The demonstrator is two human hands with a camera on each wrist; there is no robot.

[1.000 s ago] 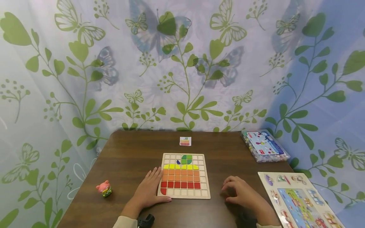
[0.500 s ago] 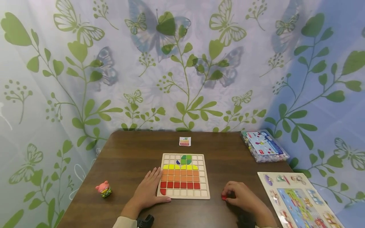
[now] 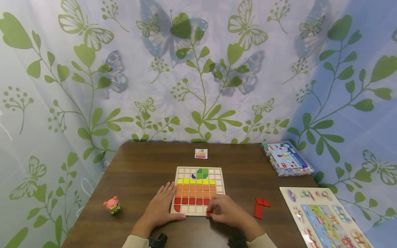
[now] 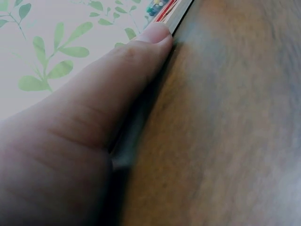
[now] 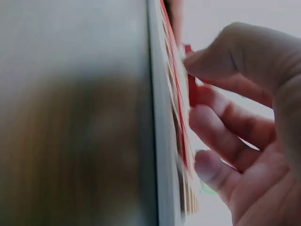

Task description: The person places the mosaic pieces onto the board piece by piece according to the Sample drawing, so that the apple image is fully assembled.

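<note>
A wooden grid board lies on the table in the head view, with rows of yellow, orange and red tiles and a green and blue shape at the top. My left hand rests along its left side, fingers straight, thumb at the front left corner. Over the front row, toward the right, my right hand pinches a small red tile between thumb and fingers. The right wrist view shows that tile on edge, close over the board. A curved red tile sits in the front left cell.
Several loose red tiles lie right of my right hand. Farther right are a picture puzzle board and a clear box of beads. A small pattern card lies behind the grid board; a pink figurine stands left.
My right hand has picked up a red tile and carried it left from the table onto the board's front row, uncovering the loose red tiles. The left hand stays in place.
</note>
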